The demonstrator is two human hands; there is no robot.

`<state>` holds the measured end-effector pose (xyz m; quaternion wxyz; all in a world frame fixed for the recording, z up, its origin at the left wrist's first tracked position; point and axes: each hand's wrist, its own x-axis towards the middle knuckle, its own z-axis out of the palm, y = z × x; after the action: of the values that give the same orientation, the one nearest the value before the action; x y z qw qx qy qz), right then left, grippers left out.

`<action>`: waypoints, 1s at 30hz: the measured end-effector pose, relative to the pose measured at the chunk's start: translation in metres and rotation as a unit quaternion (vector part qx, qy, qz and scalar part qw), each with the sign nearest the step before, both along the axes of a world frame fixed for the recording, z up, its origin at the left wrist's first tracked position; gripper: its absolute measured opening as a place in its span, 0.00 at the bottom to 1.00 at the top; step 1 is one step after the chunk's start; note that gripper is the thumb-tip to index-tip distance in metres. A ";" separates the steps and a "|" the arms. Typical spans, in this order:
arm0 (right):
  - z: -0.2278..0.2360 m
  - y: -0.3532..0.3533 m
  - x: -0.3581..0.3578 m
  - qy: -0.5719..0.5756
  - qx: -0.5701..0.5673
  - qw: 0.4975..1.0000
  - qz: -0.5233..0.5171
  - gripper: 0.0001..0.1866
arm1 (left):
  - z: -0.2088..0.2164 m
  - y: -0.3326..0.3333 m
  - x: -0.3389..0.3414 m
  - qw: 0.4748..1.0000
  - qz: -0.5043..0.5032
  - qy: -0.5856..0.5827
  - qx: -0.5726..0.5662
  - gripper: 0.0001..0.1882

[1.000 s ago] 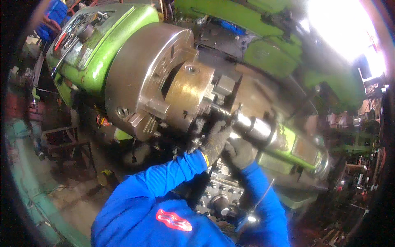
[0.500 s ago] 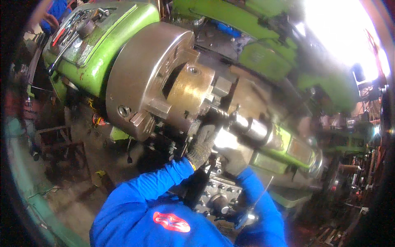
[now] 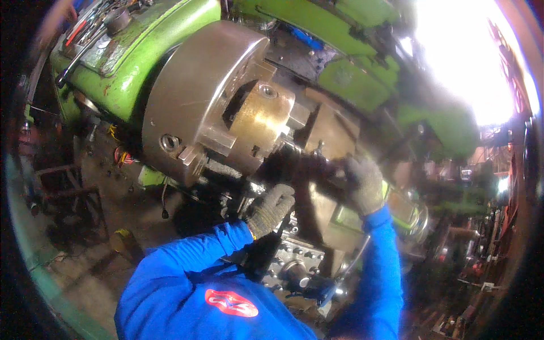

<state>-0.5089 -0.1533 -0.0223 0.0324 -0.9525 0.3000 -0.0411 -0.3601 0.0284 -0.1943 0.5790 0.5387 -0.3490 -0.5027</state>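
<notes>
My left hand (image 3: 269, 211), in a grey knit glove, is just below the lathe chuck (image 3: 190, 96), with its fingers curled together. Whatever lies inside its fingers is hidden. In a matching glove, my right hand (image 3: 364, 184) is farther right, over the tailstock end, next to a dark shadowed shaft. Its fingertips are blurred, and whether they grip that shaft cannot be made out. A brass-coloured round workpiece (image 3: 258, 124) sits clamped between the chuck jaws. Below my hands is a bolted tool post (image 3: 294, 266) with a round central knob.
The green headstock (image 3: 127, 76) carries loose tools on top and a lever (image 3: 79, 68) at its side. A green tailstock body (image 3: 405, 212) is at the right. Dark stands (image 3: 71, 195) stand on the floor at left. Bright light washes out the upper right.
My right hand has moved up and right from the bright metal beside the left hand to the tailstock end. My left hand has drawn slightly down from the workpiece. The view has shifted a little.
</notes>
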 end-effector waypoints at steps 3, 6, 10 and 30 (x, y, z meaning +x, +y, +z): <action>0.010 -0.004 0.024 0.051 -0.013 0.998 0.032 0.16 | -0.015 0.005 0.004 0.994 -0.024 -0.107 -0.029 0.12; 0.004 -0.021 0.026 0.148 -0.054 0.985 0.070 0.15 | -0.021 0.011 0.008 0.992 0.009 -0.118 -0.039 0.12; 0.004 -0.029 0.029 0.114 -0.111 0.978 0.131 0.12 | -0.024 0.021 0.027 0.987 0.008 -0.158 -0.036 0.09; -0.016 -0.069 -0.026 0.058 -0.098 0.993 0.032 0.30 | 0.096 -0.076 0.020 0.929 0.052 -0.289 -0.225 0.23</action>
<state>-0.5348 -0.2221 -0.0386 -0.0770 -0.9611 0.2649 -0.0139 -0.3400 -0.0479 -0.0985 0.5841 0.5341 -0.5767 -0.2027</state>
